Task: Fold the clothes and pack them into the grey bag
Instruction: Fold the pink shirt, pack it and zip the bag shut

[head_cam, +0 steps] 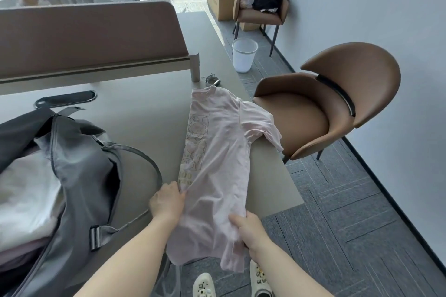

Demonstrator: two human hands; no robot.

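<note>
While your left hand (167, 201) and right hand (251, 231) pinch the pink T-shirt (217, 152) hem, it stretches beyond your fingers across the beige table (144, 116); the open grey bag (79, 176) sits left, brown chairs (337, 103) on carpet right.

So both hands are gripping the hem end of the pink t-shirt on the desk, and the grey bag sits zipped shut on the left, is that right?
Not quite: the grey bag is unzipped and open, with folded pale clothes showing inside, as the head view shows. The rest holds: the left hand and right hand both grip the hem end of the pink t-shirt on the desk.
</note>
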